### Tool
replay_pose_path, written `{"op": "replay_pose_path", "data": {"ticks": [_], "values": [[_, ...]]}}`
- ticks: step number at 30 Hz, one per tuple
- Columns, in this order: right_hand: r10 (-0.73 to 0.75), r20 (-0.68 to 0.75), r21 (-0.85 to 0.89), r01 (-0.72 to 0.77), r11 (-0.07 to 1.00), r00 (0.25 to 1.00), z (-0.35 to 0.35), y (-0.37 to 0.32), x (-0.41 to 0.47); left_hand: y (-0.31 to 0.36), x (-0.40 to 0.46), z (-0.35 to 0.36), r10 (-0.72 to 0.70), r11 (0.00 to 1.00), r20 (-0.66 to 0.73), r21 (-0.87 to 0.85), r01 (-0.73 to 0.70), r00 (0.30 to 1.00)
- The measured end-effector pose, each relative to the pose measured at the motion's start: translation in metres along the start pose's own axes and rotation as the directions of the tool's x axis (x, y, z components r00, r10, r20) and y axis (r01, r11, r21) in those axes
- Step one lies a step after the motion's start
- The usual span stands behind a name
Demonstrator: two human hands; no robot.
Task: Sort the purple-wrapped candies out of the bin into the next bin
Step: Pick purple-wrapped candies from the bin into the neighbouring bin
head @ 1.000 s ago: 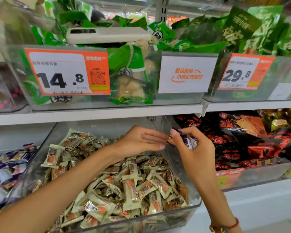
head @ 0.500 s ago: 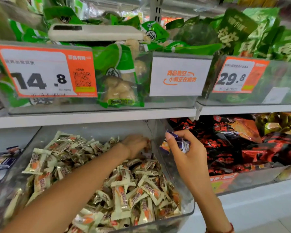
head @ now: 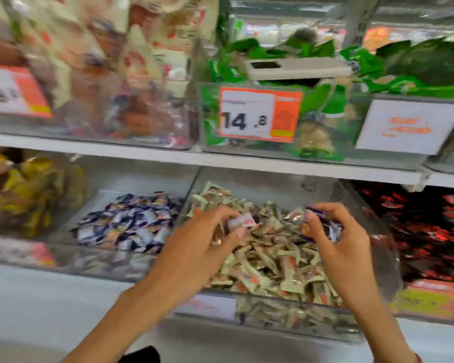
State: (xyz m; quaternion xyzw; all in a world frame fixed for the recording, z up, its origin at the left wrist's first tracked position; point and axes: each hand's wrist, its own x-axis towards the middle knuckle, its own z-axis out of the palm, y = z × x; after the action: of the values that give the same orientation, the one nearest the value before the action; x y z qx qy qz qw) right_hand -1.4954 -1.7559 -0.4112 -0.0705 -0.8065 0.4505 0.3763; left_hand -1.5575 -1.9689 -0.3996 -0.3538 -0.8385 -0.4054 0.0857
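Overhead, a price tag point(head: 260, 115) reads "14.8", while both hands, left point(head: 207, 242) and right point(head: 336, 239), pinch purple-wrapped candies point(head: 323, 226).

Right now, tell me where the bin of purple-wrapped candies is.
In the head view, the bin of purple-wrapped candies sits on the lower shelf, left of centre, directly left of the bin of beige-wrapped candies that both hands are over, and right of the yellow packets.
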Motion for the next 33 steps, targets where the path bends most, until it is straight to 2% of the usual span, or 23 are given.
{"op": "replay_pose_path", "data": {"ticks": [2, 5, 7, 9, 11, 14, 15, 17, 19, 22, 24, 26, 28, 29, 31, 33], "values": [[-0.018, 0.112, 0.039, 0.014, 0.999, 0.994, 0.033, -0.021, -0.007, -0.023, -0.020, -0.029, -0.101, 0.994, -0.172, -0.057, 0.093, 0.980], [-0.112, 0.242, 0.072, 0.097, 0.993, 0.964, 0.086, -0.055, -0.005, -0.061, -0.038, -0.066, -0.198, 0.980, -0.394, -0.077, 0.182, 0.898], [-0.197, 0.330, 0.049, 0.192, 0.980, 0.923, 0.124, -0.074, 0.004, -0.077, -0.043, -0.084, -0.231, 0.971, -0.489, -0.064, 0.229, 0.841], [-0.259, 0.428, -0.054, 0.311, 0.949, 0.866, 0.164, -0.087, 0.015, -0.093, -0.042, -0.096, -0.263, 0.950, -0.553, -0.006, 0.312, 0.791], [-0.242, 0.563, -0.155, 0.389, 0.908, 0.790, 0.197, -0.090, 0.026, -0.106, -0.036, -0.104, -0.315, 0.911, -0.525, 0.067, 0.407, 0.791], [-0.059, 0.793, -0.257, 0.419, 0.871, 0.607, 0.217, -0.083, 0.037, -0.117, -0.032, -0.106, -0.461, 0.849, -0.269, 0.146, 0.509, 0.846], [-0.044, 0.805, -0.274, 0.436, 0.857, 0.592, 0.213, -0.081, 0.036, -0.118, -0.035, -0.105, -0.478, 0.838, -0.205, 0.185, 0.513, 0.854], [-0.102, 0.751, -0.279, 0.454, 0.846, 0.652, 0.189, -0.077, 0.027, -0.120, -0.042, -0.103, -0.463, 0.847, -0.170, 0.205, 0.490, 0.870], [-0.201, 0.672, -0.249, 0.473, 0.845, 0.713, 0.150, -0.072, 0.013, -0.115, -0.045, -0.102, -0.417, 0.870, -0.195, 0.198, 0.452, 0.888], [-0.264, 0.527, -0.269, 0.454, 0.850, 0.808, 0.080, -0.051, 0.003, -0.090, -0.034, -0.092, -0.269, 0.926, -0.240, 0.204, 0.319, 0.933], [-0.223, 0.377, -0.383, 0.371, 0.846, 0.899, 0.032, -0.031, 0.008, -0.060, -0.020, -0.076, -0.155, 0.968, -0.220, 0.161, 0.193, 0.963], [-0.151, 0.167, -0.483, 0.215, 0.849, 0.974, -0.010, -0.008, 0.016, -0.033, -0.001, -0.054, -0.086, 0.990, -0.141, 0.102, 0.101, 0.986], [-0.093, -0.029, -0.574, 0.060, 0.817, 0.995, -0.043, 0.017, 0.024, -0.012, 0.025, -0.025, -0.035, 0.996, -0.027, 0.076, 0.037, 0.999], [-0.053, -0.075, -0.602, -0.003, 0.798, 0.996, -0.052, 0.029, 0.025, -0.007, 0.038, -0.011, -0.008, 0.996, 0.028, 0.092, 0.005, 1.000], [0.016, -0.077, -0.616, -0.060, 0.785, 0.997, -0.062, 0.050, 0.026, -0.001, 0.070, 0.024, 0.040, 0.990, 0.128, 0.128, -0.057, 0.991], [0.041, -0.025, -0.605, -0.048, 0.795, 0.999, -0.061, 0.062, 0.025, 0.000, 0.103, 0.062, 0.047, 0.987, 0.247, 0.139, -0.084, 0.968]]}}
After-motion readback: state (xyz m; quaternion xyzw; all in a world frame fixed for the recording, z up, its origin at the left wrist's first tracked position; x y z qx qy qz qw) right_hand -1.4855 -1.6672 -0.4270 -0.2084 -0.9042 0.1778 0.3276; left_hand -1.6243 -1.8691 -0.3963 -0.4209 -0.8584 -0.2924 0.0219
